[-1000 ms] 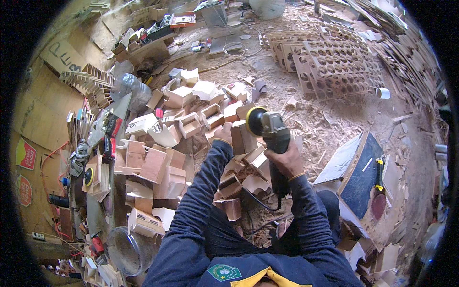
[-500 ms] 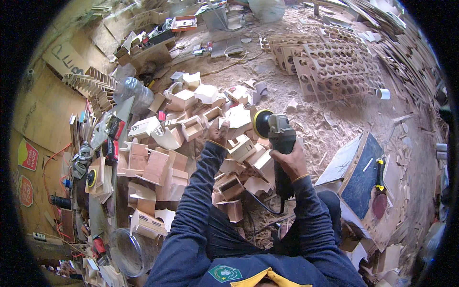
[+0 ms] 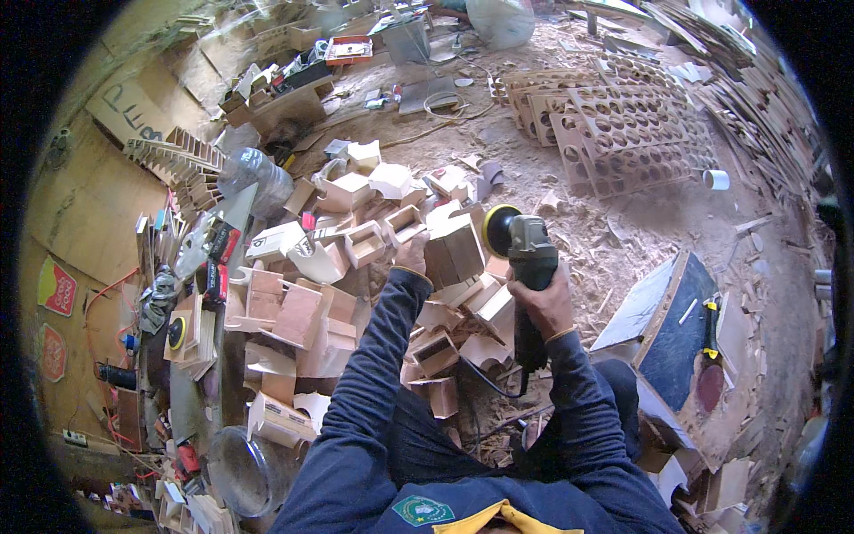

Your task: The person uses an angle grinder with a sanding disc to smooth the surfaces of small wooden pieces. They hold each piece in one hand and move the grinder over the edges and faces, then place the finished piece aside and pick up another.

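My right hand (image 3: 546, 301) is wrapped round the body of an angle grinder (image 3: 531, 251) fitted with a round sanding disc that has a yellow backing (image 3: 500, 230). The disc stands close to the right of a small wooden box (image 3: 455, 247), and I cannot tell whether they touch. My left hand (image 3: 412, 254) grips this box at its left side; the fingers are partly hidden. A dark cord (image 3: 487, 383) runs from the tool's lower end down between my legs. Loose wooden boxes (image 3: 365, 242) lie in a heap just beyond and left of my left hand.
More boxes (image 3: 294, 311) are stacked at the left, beside a clear plastic tub (image 3: 245, 472). Perforated wooden sheets (image 3: 623, 125) lie at the far right. A blue-topped board (image 3: 680, 329) carries a yellow-handled tool (image 3: 711, 329) at my right. Wood scraps and dust cover the floor (image 3: 614, 240).
The box in my left hand has turned: its pale face showed before, and now a darker side faces me. The grinder stays in my right hand, while the whole view has shifted slightly.
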The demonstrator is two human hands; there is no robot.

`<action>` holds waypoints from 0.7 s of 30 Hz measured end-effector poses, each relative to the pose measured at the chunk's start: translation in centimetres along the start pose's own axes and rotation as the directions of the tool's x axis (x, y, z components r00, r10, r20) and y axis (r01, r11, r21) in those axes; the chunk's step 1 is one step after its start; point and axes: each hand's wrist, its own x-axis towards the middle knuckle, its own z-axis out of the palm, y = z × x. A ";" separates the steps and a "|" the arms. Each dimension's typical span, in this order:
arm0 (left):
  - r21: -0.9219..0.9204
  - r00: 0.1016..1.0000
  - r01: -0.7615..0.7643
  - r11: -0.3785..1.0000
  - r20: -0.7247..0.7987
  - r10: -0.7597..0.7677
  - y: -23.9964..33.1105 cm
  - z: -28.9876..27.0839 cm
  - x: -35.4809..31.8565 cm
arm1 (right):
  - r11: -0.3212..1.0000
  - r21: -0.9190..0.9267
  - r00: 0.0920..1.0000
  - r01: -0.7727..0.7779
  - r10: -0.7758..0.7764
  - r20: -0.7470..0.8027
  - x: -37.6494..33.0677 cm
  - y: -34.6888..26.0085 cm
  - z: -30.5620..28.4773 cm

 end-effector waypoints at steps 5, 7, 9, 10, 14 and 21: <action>-0.117 0.915 0.402 0.908 0.035 -0.401 -0.8 0.3 0.3 | 0.995 -0.069 0.995 0.072 -0.067 0.070 -0.9 -1.2 0.1; -0.029 0.940 0.340 0.940 0.046 -0.339 -1.4 0.3 0.2 | 0.992 -0.112 0.995 0.049 -0.040 0.089 -0.8 -1.2 0.3; 0.125 0.960 0.274 0.953 0.026 -0.280 -2.2 0.1 0.2 | 0.993 -0.111 0.995 0.027 -0.015 0.103 -0.6 -0.8 0.5; 0.236 0.969 0.237 0.942 0.011 -0.247 -2.6 0.0 0.1 | 0.996 -0.089 0.995 0.018 -0.009 0.096 -0.4 -0.5 0.6; -0.158 0.918 0.395 0.905 0.033 -0.395 -4.1 0.3 0.7 | 1.000 -0.013 1.000 -0.009 0.009 0.019 0.9 0.5 0.1; -0.554 0.791 0.602 0.575 0.315 -0.525 -4.2 0.6 1.2 | 0.972 0.224 0.992 -0.073 0.047 0.119 0.7 -0.5 -1.6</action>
